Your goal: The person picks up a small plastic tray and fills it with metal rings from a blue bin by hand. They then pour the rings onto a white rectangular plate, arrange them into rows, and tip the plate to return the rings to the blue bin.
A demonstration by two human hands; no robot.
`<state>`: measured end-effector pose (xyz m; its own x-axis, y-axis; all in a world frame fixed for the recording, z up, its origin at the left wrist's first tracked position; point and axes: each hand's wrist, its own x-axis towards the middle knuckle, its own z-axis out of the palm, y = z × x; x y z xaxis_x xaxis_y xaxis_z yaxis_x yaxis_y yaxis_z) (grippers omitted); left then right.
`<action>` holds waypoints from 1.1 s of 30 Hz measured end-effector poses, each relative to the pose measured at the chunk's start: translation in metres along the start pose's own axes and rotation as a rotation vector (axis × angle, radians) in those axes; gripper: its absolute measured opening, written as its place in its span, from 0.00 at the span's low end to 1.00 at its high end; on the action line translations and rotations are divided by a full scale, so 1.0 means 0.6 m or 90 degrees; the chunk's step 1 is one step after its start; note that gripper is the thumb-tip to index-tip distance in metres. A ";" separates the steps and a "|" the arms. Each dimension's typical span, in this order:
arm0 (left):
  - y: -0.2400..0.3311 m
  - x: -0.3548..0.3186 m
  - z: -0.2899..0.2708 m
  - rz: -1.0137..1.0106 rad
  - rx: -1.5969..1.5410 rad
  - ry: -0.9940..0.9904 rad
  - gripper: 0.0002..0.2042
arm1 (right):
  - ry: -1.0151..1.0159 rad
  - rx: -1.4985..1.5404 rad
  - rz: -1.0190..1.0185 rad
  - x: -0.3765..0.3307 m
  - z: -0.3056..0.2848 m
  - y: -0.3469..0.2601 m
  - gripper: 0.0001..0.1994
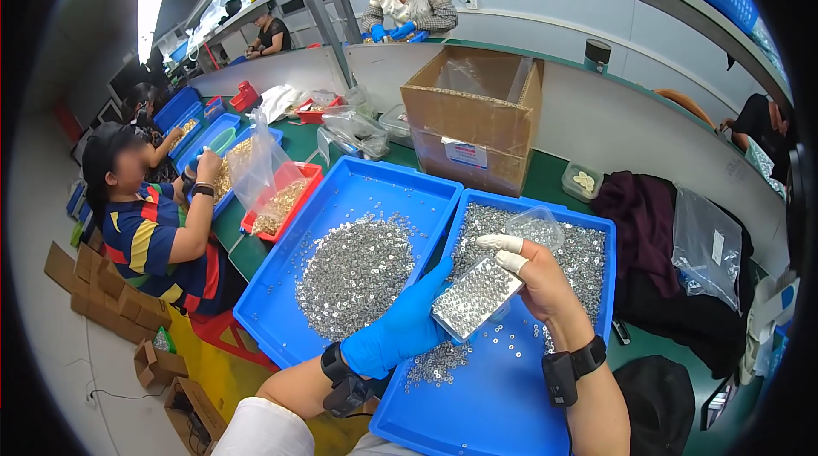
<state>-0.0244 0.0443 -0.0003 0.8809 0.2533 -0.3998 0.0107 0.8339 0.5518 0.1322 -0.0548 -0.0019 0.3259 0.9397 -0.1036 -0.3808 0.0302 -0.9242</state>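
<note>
My left hand, in a blue glove, grips a small shallow rectangular box from its left side. Many small shiny metal pieces cover the top of the box, which is tilted above the right blue tray. At the box's right end is my right hand, with white covers on two fingertips near the far edge; its other fingers are hidden. Loose ring-like metal pieces fill the far part of that tray, and some lie scattered below my hands. A clear plastic container sits among them.
Left of it, another blue tray holds a heap of metal rings. Behind stands an open cardboard box. A red tray with gold-coloured parts and dark cloth flank the trays. A person works at the left.
</note>
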 end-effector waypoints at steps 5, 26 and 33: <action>0.001 0.000 0.005 0.003 -0.014 0.009 0.21 | -0.002 0.004 -0.004 0.000 0.001 0.000 0.15; -0.008 -0.001 0.011 0.003 0.015 0.035 0.27 | 0.027 0.032 -0.014 0.002 0.001 0.002 0.14; -0.028 -0.005 0.005 -0.013 0.075 -0.076 0.28 | 0.072 0.051 -0.002 0.010 -0.005 0.008 0.12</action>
<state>-0.0257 0.0284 -0.0064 0.9300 0.1704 -0.3256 0.0788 0.7730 0.6295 0.1350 -0.0499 -0.0084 0.4205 0.8955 -0.1454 -0.4459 0.0645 -0.8927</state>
